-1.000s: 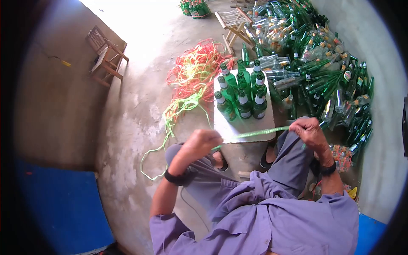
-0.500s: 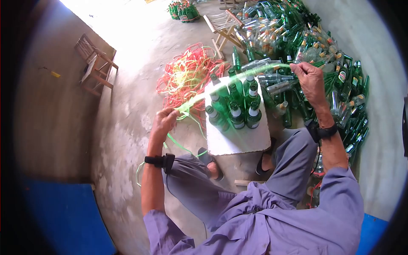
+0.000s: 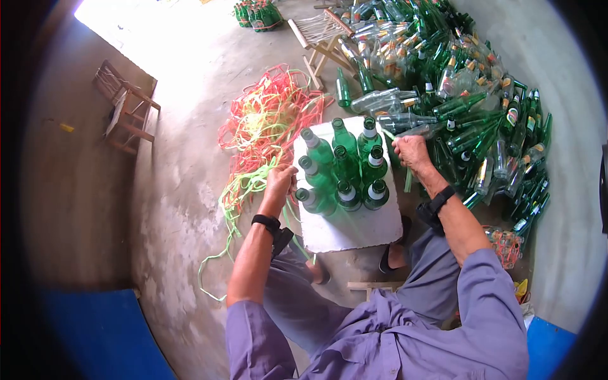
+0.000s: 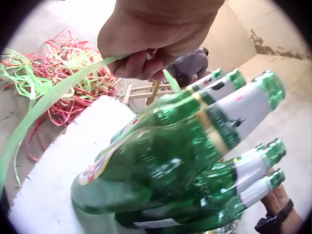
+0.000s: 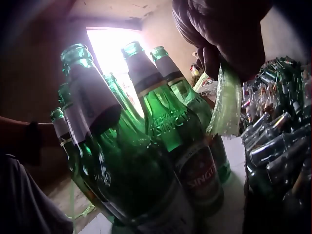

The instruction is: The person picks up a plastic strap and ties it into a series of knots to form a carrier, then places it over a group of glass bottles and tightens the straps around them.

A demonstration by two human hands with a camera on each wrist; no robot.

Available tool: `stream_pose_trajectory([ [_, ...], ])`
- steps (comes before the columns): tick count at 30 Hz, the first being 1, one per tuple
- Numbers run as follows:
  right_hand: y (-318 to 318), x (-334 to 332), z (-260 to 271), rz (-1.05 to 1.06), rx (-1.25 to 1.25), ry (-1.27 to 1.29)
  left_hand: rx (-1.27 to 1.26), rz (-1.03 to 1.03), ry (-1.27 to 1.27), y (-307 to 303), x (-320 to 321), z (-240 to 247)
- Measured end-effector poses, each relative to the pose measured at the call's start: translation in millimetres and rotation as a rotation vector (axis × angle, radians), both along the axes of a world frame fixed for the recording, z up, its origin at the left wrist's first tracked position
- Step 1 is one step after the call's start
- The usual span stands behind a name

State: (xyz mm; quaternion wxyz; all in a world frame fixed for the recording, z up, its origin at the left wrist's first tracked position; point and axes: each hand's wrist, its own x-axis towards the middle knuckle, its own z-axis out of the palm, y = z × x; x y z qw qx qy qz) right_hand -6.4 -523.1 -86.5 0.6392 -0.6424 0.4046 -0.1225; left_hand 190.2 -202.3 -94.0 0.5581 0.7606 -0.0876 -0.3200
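Note:
Several green glass bottles (image 3: 346, 163) stand upright in a tight group on a white slab (image 3: 351, 237). Left of the group, my left hand (image 3: 280, 183) pinches a light green plastic strap (image 4: 58, 95), whose length trails from the fingers in the left wrist view. My right hand (image 3: 413, 153), at the right edge of the slab, grips the same kind of strap (image 5: 226, 100), with an end hanging below it. Bottle necks with pale labels rise close beside both hands. The far side of the group, with the strap there, is mostly hidden by bottles.
A tangle of red and green straps (image 3: 269, 120) lies on the floor at the left. Loose bottles (image 3: 468, 101) are heaped along the right wall. A folding stool (image 3: 322, 38), a wooden chair (image 3: 126, 111) and bundled bottles (image 3: 258, 15) stand farther off.
The strap was stretched between the hands near the knees, then raised over the bottles. Now both hands have come down on either side of the bottle group, still holding it.

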Motion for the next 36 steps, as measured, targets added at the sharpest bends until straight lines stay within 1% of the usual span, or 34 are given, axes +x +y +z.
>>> stream_pose_trajectory([
  [1, 0, -4, -9, 0.037, 0.060, 0.026, -0.004, 0.004, 0.009, 1, 0, -18],
  [2, -5, -6, -32, 0.034, 0.066, 0.035, -0.008, 0.008, 0.018, 3, -1, -34],
  [3, -14, -11, -72, 0.052, 0.183, -0.009, 0.053, 0.000, 0.029, 1, -13, -19],
  [4, -19, -15, -95, 0.070, 0.299, -0.055, 0.058, -0.002, 0.036, 4, -16, -29],
  [5, -15, -16, -92, 0.068, 0.302, -0.051, 0.002, -0.027, 0.041, 7, -17, -44],
  [6, -7, -17, -82, 0.139, 0.081, 0.080, -0.055, -0.050, 0.044, 10, -18, -58],
  [7, 1, -19, -73, 0.210, -0.141, 0.209, -0.050, -0.062, 0.101, 10, -22, -63],
  [8, 8, -20, -66, 0.280, -0.364, 0.336, -0.048, -0.060, 0.101, 14, -26, -66],
  [10, 14, -24, -72, 0.259, -0.352, 0.349, -0.053, -0.091, 0.158, 20, -38, -59],
  [11, 15, -26, -73, 0.295, -0.353, 0.374, -0.045, -0.040, 0.140, 20, -44, -54],
  [12, 17, -29, -72, 0.332, -0.354, 0.400, -0.042, -0.041, 0.138, 24, -48, -53],
  [16, 30, -37, -61, 0.321, -0.338, 0.353, 0.012, 0.026, 0.123, 30, -67, -38],
  [18, 35, -44, -56, 0.431, -0.413, 0.351, 0.033, 0.103, 0.145, 30, -78, -34],
  [20, 40, -49, -56, 0.414, -0.377, 0.332, 0.028, 0.106, 0.185, 34, -84, -37],
  [22, 43, -53, -63, 0.395, -0.345, 0.313, -0.062, 0.177, 0.179, 33, -93, -46],
  [24, 47, -58, -65, 0.396, -0.300, 0.235, -0.086, 0.194, 0.182, 33, -98, -52],
  [27, 53, -60, -67, 0.373, -0.260, 0.251, -0.134, 0.220, 0.207, 29, -103, -58],
  [28, 56, -61, -70, 0.370, -0.260, 0.258, -0.156, 0.231, 0.236, 28, -104, -58],
  [30, 61, -61, -74, 0.435, -0.442, 0.248, -0.180, 0.238, 0.270, 26, -104, -64],
  [34, 63, -62, -72, 0.428, -0.444, 0.252, -0.190, 0.238, 0.312, 25, -103, -79],
  [36, 63, -64, -68, 0.463, -0.382, 0.235, -0.215, 0.237, 0.314, 23, -105, -80],
])
